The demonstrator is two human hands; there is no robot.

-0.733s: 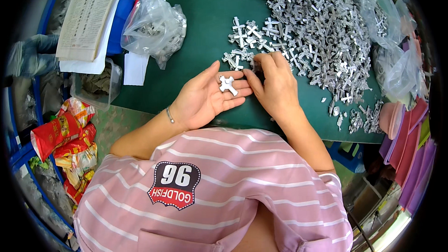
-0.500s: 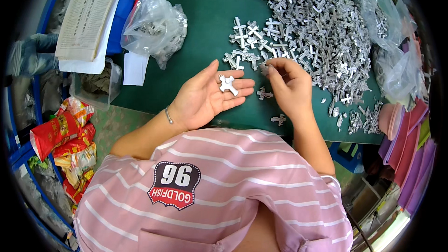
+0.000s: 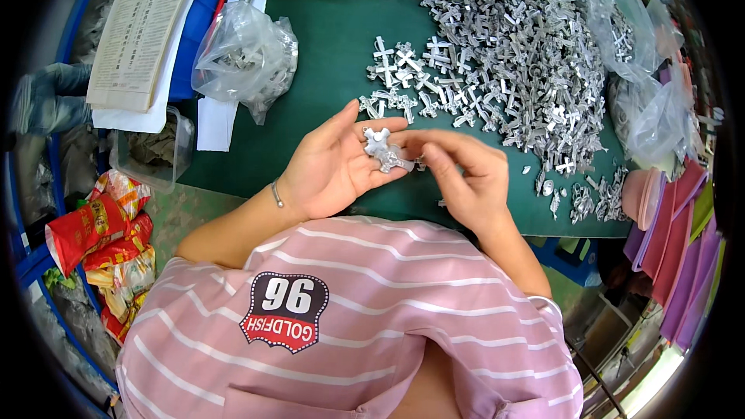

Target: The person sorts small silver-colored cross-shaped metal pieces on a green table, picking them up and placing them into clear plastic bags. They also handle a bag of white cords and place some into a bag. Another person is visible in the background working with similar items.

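My left hand point(image 3: 324, 164) lies palm up over the near edge of the table, fingers stretched out. On its fingers rests a silver metal cross pendant point(image 3: 377, 142) with broad arms. A second metal cross point(image 3: 396, 161) overlaps its lower side. Coming in from the right, my right hand point(image 3: 468, 173) has thumb and index finger bent together at that second cross; its other fingers are curled and slightly blurred. Beyond both hands, a small group of loose crosses point(image 3: 386, 70) joins a large heap of grey metal crosses point(image 3: 520, 54).
The table point(image 3: 334, 31) is green. A clear bag of metal parts point(image 3: 247, 58) lies at its left, near a printed sheet point(image 3: 143, 31) and a plastic tub point(image 3: 174, 151). More clear bags point(image 3: 648, 109) flank the heap. Small pieces point(image 3: 583, 202) lie near the right front edge.
My right hand has moved left from the loose crosses to my left palm. A second cross now overlaps the one lying there. The whole view has shifted slightly.
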